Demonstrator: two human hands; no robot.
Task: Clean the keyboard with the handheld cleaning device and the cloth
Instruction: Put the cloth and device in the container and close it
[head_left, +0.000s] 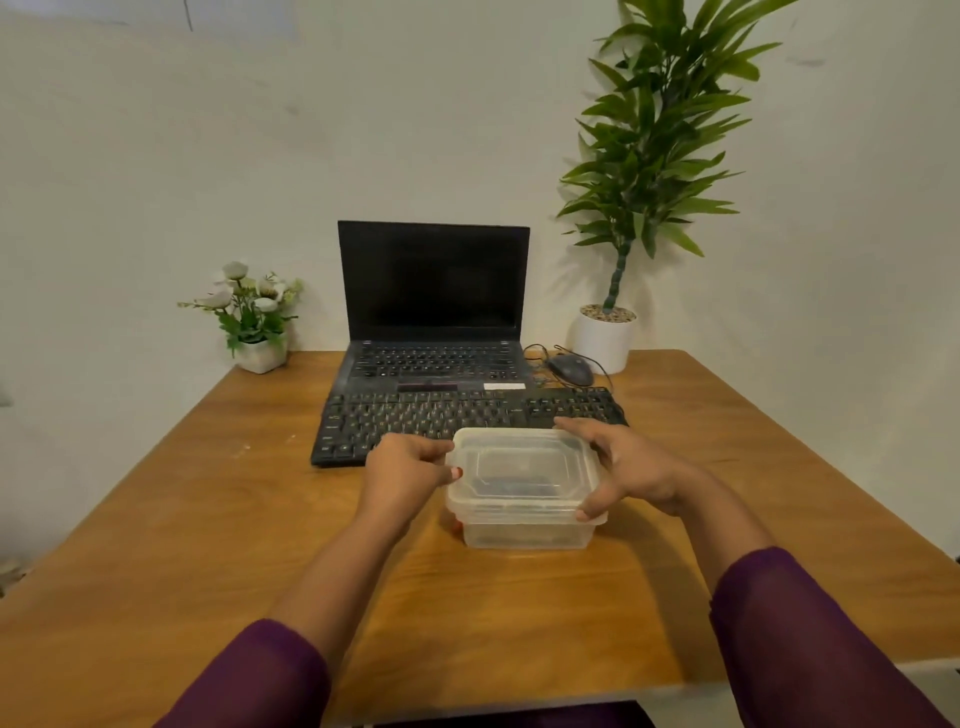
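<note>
Both hands were on the clear plastic container (524, 488) at the middle of the light brown wooden table (208, 519). The left hand (410, 467) pinched the lid's left edge with curled fingers. The right hand (628, 467) spread wide round the right side, thumb at the near corner, fingers at the far one. Something dark lay inside, too blurred to name. The long black keyboard (415, 421) sat just behind the box, up against the open black laptop (434, 291). A dark corded mouse (571, 370) lay to the right, near the tall green plant in a white pot (644, 156). A small white pot of white flowers (254, 317) stood far left.
</note>
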